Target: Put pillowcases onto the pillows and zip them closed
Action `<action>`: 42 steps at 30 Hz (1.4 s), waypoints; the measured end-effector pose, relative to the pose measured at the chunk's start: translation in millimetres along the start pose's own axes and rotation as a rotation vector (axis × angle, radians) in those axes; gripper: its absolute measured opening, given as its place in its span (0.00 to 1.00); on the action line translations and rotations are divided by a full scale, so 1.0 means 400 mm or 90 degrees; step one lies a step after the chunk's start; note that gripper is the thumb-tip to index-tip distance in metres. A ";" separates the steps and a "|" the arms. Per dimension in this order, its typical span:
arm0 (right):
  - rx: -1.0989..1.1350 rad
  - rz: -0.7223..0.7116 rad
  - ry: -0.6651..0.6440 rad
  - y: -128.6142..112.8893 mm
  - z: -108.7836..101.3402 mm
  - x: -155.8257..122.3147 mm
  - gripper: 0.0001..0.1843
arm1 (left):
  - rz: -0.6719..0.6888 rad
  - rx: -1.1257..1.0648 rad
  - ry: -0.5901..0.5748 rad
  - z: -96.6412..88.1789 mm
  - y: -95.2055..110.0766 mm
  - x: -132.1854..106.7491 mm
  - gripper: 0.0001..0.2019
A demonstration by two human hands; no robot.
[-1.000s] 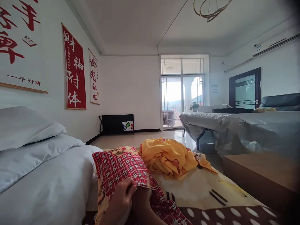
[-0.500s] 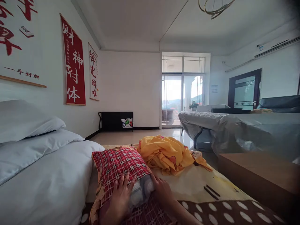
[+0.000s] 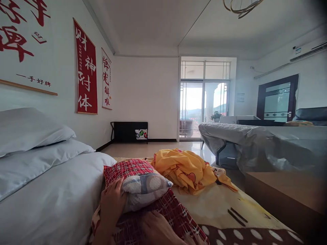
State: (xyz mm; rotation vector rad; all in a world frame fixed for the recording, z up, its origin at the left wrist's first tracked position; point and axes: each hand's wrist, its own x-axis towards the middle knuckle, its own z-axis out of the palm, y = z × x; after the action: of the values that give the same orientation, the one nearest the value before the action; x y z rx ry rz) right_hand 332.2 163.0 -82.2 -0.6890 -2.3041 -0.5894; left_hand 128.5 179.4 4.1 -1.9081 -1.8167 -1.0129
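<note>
A grey and white dotted pillow (image 3: 144, 189) sticks halfway out of a red checked pillowcase (image 3: 133, 167) on the bed in front of me. My left hand (image 3: 111, 204) lies on the pillow's left end, fingers curled over the edge where case and pillow meet. At the bottom, my right hand (image 3: 155, 231) sits under the pillow on the red checked cloth (image 3: 173, 211); its fingers are hidden. A crumpled yellow cloth (image 3: 185, 170) lies just behind the pillow.
White duvet (image 3: 51, 194) and white pillows (image 3: 28, 131) fill the left. A patterned blanket (image 3: 230, 207) covers the bed's right part. A wooden table (image 3: 286, 194) stands at right, a covered table (image 3: 255, 139) beyond it. Red banners (image 3: 87, 68) hang on the left wall.
The red checked case has slid back off the pillow, baring its dotted front half. My left hand moved to the pillow's left end; my right hand dropped lower under it.
</note>
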 end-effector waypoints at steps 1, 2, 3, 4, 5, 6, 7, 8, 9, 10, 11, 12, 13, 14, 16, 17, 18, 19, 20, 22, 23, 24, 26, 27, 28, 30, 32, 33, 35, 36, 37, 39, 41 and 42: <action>0.026 0.041 -0.044 -0.005 0.012 0.014 0.07 | 0.002 -0.003 -0.006 -0.001 0.001 0.000 0.23; 0.052 0.102 -0.086 -0.005 0.023 0.025 0.11 | 0.003 -0.006 -0.015 -0.003 0.002 0.000 0.23; 0.076 0.162 -0.124 -0.001 0.033 0.033 0.14 | 0.002 -0.009 -0.026 -0.006 0.004 0.001 0.23; 0.096 0.212 -0.151 0.004 0.044 0.036 0.15 | 0.000 -0.015 -0.036 -0.010 0.005 0.002 0.24; 0.110 0.243 -0.172 0.009 0.056 0.035 0.16 | -0.004 -0.021 -0.046 -0.013 0.006 0.003 0.24; 0.119 0.257 -0.191 0.014 0.067 0.030 0.16 | -0.010 -0.030 -0.055 -0.017 0.007 0.005 0.24; 0.125 0.260 -0.208 0.018 0.077 0.023 0.18 | -0.017 -0.038 -0.061 -0.019 0.008 0.006 0.24; 0.129 0.255 -0.227 0.020 0.085 0.014 0.19 | -0.023 -0.045 -0.067 -0.021 0.009 0.007 0.24; 0.129 0.249 -0.245 0.021 0.090 0.005 0.20 | -0.027 -0.049 -0.072 -0.022 0.010 0.007 0.24; 0.128 0.242 -0.260 0.020 0.091 -0.003 0.21 | -0.031 -0.051 -0.078 -0.022 0.010 0.007 0.24; 0.125 0.235 -0.272 0.019 0.089 -0.011 0.22 | -0.033 -0.053 -0.085 -0.023 0.011 0.007 0.24; 0.120 0.229 -0.277 0.017 0.085 -0.017 0.21 | -0.032 -0.056 -0.092 -0.023 0.012 0.008 0.24; 0.115 0.226 -0.277 0.015 0.080 -0.022 0.21 | -0.030 -0.060 -0.098 -0.022 0.012 0.008 0.24; 0.109 0.223 -0.274 0.014 0.075 -0.028 0.20 | -0.028 -0.066 -0.103 -0.022 0.012 0.008 0.24; 0.092 0.210 -0.276 0.009 0.069 -0.042 0.18 | -0.028 -0.077 -0.111 -0.021 0.012 0.008 0.24; 0.078 0.202 -0.285 0.006 0.066 -0.049 0.17 | -0.030 -0.077 -0.113 -0.021 0.013 0.007 0.24; 0.062 0.192 -0.298 0.003 0.061 -0.056 0.15 | -0.032 -0.073 -0.116 -0.020 0.014 0.007 0.24; 0.046 0.178 -0.312 -0.003 0.051 -0.060 0.13 | -0.033 -0.067 -0.121 -0.020 0.016 0.006 0.24; 0.032 0.165 -0.319 -0.009 0.036 -0.061 0.11 | -0.030 -0.058 -0.127 -0.021 0.020 0.005 0.24; 0.024 0.156 -0.299 -0.025 -0.017 -0.049 0.07 | -0.006 -0.031 -0.148 -0.026 0.031 0.000 0.24; 0.032 0.165 -0.273 -0.032 -0.052 -0.038 0.06 | 0.014 -0.012 -0.171 -0.031 0.039 -0.003 0.24; 0.044 0.185 -0.239 -0.039 -0.089 -0.025 0.05 | 0.032 0.010 -0.204 -0.038 0.046 -0.007 0.26; 0.073 0.244 -0.178 -0.046 -0.154 -0.002 0.05 | 0.059 0.048 -0.290 -0.061 0.060 -0.017 0.30; 0.087 0.264 -0.165 -0.047 -0.175 0.003 0.05 | 0.066 0.059 -0.329 -0.076 0.067 -0.022 0.32; 0.098 0.272 -0.165 -0.045 -0.185 0.003 0.04 | 0.071 0.064 -0.357 -0.094 0.073 -0.028 0.33; 0.116 0.249 -0.196 -0.039 -0.174 -0.011 0.03 | 0.087 0.043 -0.378 -0.133 0.088 -0.041 0.31; 0.125 0.211 -0.218 -0.033 -0.138 -0.036 0.05 | 0.120 -0.009 -0.406 -0.169 0.111 -0.057 0.22; 0.127 0.202 -0.211 -0.032 -0.119 -0.049 0.06 | 0.141 -0.046 -0.432 -0.182 0.126 -0.067 0.18; 0.131 0.198 -0.171 -0.034 -0.093 -0.069 0.05 | 0.192 -0.116 -0.515 -0.192 0.160 -0.088 0.17; 0.133 0.199 -0.150 -0.035 -0.089 -0.075 0.04 | 0.218 -0.135 -0.559 -0.189 0.176 -0.099 0.18; 0.135 0.200 -0.138 -0.036 -0.091 -0.079 0.03 | 0.241 -0.139 -0.599 -0.181 0.190 -0.109 0.20; 0.140 0.194 -0.142 -0.030 -0.110 -0.085 0.03 | 0.254 -0.113 -0.656 -0.157 0.202 -0.123 0.20; 0.152 0.198 -0.168 -0.008 -0.142 -0.090 0.05 | 0.232 -0.086 -0.661 -0.138 0.189 -0.128 0.18; 0.160 0.209 -0.178 0.010 -0.158 -0.093 0.06 | 0.212 -0.089 -0.651 -0.135 0.173 -0.126 0.17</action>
State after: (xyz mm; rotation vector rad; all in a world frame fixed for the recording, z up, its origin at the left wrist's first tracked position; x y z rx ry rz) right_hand 387.5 118.2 -63.6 -1.0494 -2.3861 -0.0522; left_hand 183.2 96.7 24.1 -3.0040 -1.7287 0.0142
